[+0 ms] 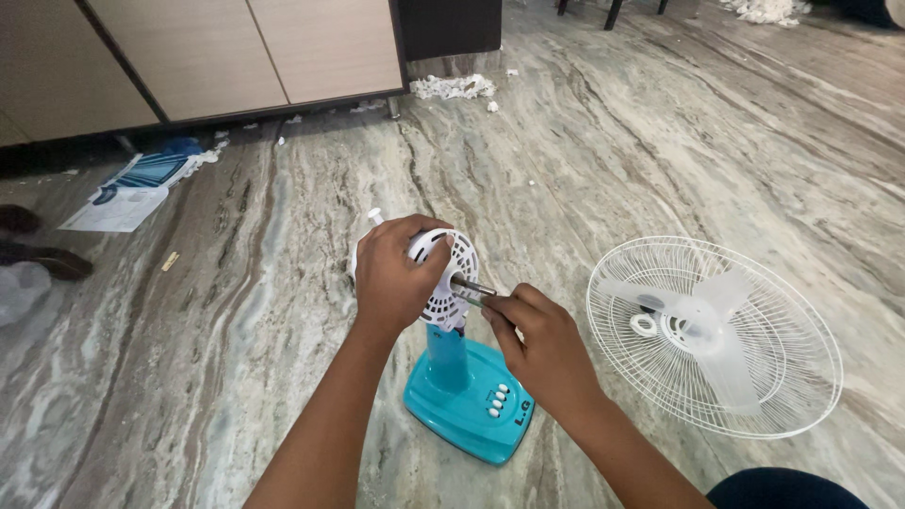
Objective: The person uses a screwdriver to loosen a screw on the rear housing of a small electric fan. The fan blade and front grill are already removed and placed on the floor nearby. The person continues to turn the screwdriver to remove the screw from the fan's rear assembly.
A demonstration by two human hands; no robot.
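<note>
**Two hands on a small fan on the floor**

A small fan stands on the floor [660, 123], low in the middle of the view. Its white motor [452, 273] is round, with slots in its face. A thin metal shaft [471, 286] sticks out of the middle of the motor and points to the right.

The left hand [396, 273] is wrapped around the motor from the left side. The fingers curl over the top and the thumb lies on the face. It holds the motor tight.

The right hand [542, 344] is just to the right of the motor. Its fingers are pinched narrow on the tip of the shaft. I cannot tell if there is a small part between the fingers.

Under the motor is a short blue neck. It goes down into a flat blue base [467, 401]. The base has a row of small white buttons [498, 399] near the right hand's wrist.

To the right, apart from the fan, a white wire guard [714, 336] lies flat on the floor. Pale blades [721, 316] rest inside it.

The floor is grey stone with long wavy streaks. Far off to the upper left, papers [132, 193] lie by a low cabinet [236, 57]. Bits of white scrap [454, 88] lie near the cabinet's foot. A clear bag [19, 287] shows at the left edge.
</note>
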